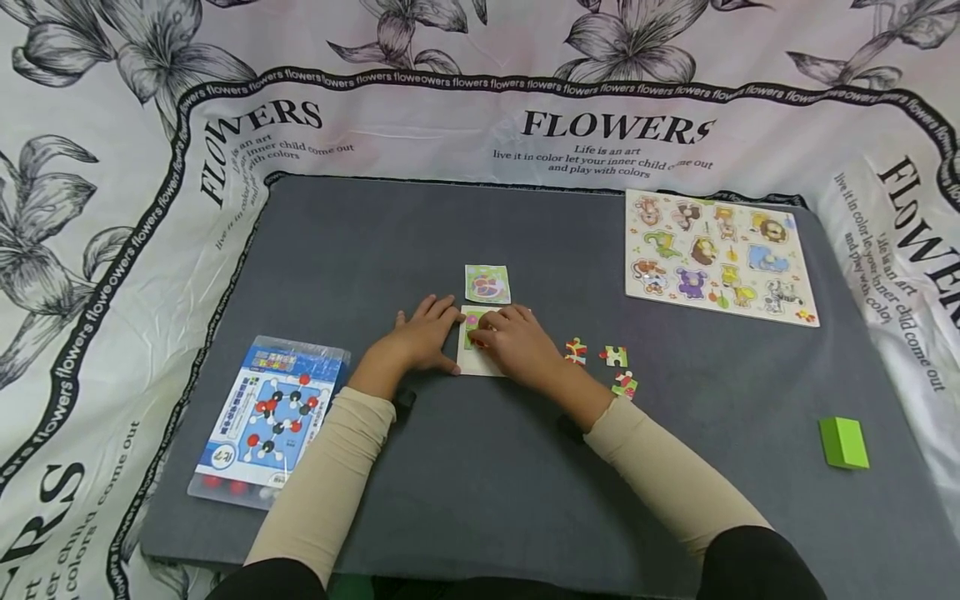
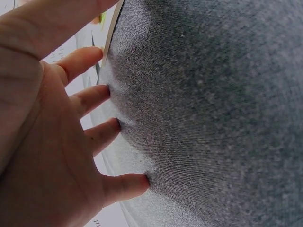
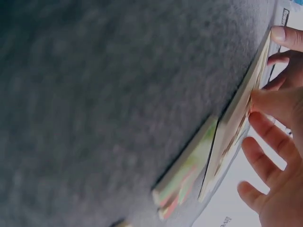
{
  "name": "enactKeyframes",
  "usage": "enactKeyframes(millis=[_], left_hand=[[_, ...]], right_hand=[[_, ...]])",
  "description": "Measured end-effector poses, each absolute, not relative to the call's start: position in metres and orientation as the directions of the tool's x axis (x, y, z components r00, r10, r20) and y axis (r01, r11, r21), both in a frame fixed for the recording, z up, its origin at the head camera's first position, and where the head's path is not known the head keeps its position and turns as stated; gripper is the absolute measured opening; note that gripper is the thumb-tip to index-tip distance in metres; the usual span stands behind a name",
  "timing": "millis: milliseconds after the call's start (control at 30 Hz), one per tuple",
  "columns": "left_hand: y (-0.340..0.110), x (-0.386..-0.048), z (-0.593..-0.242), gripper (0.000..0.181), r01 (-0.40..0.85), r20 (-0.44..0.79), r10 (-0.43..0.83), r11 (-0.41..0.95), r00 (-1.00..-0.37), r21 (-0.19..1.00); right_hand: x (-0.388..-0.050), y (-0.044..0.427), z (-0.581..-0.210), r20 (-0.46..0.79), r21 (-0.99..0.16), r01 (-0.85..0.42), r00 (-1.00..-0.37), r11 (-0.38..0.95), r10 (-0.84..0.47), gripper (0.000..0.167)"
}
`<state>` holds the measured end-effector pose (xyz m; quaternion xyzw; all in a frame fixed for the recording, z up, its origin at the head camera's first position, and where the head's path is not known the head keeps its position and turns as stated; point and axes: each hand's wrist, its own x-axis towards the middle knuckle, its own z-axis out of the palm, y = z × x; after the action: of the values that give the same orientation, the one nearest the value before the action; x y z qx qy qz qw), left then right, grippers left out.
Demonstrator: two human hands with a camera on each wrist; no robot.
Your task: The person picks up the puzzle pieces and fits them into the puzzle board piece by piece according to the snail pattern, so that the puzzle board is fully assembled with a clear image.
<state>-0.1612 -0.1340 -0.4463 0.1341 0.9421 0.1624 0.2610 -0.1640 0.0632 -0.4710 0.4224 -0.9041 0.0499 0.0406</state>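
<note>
A small puzzle board [image 1: 474, 362] lies on the grey table, its lower part bare and pieces in its upper part. My left hand [image 1: 417, 340] [image 2: 61, 142] spreads its fingers at the board's left side, with thumb and forefinger touching the edge. Over the right side reaches my right hand [image 1: 521, 348] [image 3: 279, 137], its thumb and forefinger pinching a puzzle piece at the board's surface; the fingers hide most of that piece. Several loose pieces [image 1: 615, 356] lie right of this hand. Just above the board is a square picture card [image 1: 487, 284].
At the back right lies a large animal puzzle board [image 1: 708, 287]. A green block [image 1: 843, 442] sits at the right. On the left, beside my left forearm, is a blue and white package [image 1: 273, 417] with molecule models pictured. Flower-printed cloth [image 1: 420, 125] surrounds the table.
</note>
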Motion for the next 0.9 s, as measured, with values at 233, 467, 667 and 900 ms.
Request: enactKeyframes(millis=[233, 467, 667, 900], left_hand=[[-0.1349, -0.1603, -0.4468, 0.083, 0.153, -0.465, 0.330, 0.913, -0.821, 0.378], [-0.1356, -0.1608, -0.4475, 0.083, 0.163, -0.463, 0.342, 0.908, -0.818, 0.385], [-0.1359, -0.1597, -0.4461, 0.083, 0.157, -0.457, 0.340, 0.906, -0.822, 0.392], [-0.1354, -0.1600, -0.4445, 0.083, 0.165, -0.447, 0.353, 0.899, -0.822, 0.405]], right_hand=[[-0.1586, 0.0604, -0.4705, 0.109, 0.093, -0.790, -0.597, 0.607, -0.794, 0.023], [-0.1662, 0.0569, -0.4656, 0.125, 0.003, -0.781, -0.619, 0.624, -0.775, 0.015], [-0.1678, 0.0586, -0.4648, 0.098, -0.073, -0.761, -0.649, 0.645, -0.755, 0.020], [-0.1644, 0.0541, -0.4614, 0.074, 0.056, -0.772, -0.629, 0.633, -0.774, 0.017]])
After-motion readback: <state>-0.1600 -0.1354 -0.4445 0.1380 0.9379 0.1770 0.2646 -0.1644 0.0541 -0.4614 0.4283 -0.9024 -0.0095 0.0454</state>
